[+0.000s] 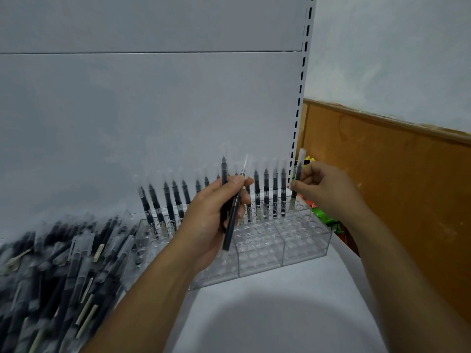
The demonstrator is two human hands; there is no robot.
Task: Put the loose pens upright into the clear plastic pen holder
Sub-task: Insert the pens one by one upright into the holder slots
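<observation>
A clear plastic pen holder [300, 247] with rows of round holes sits on the white shelf. Several black pens with clear caps [266, 193] stand upright in its back row. My left hand [216, 217] grips two black pens [230, 225] over the holder's middle. My right hand [323, 187] pinches one pen [297, 183] that stands upright at the back right corner of the holder, its lower end at a hole. A big pile of loose pens [58, 271] lies to the left of the holder.
The white shelf back panel [153, 110] rises right behind the holder, with a slotted upright post [300, 98] at its right edge. Beyond it are a brown wooden wall panel [395, 187] and some colourful items [323, 215] below.
</observation>
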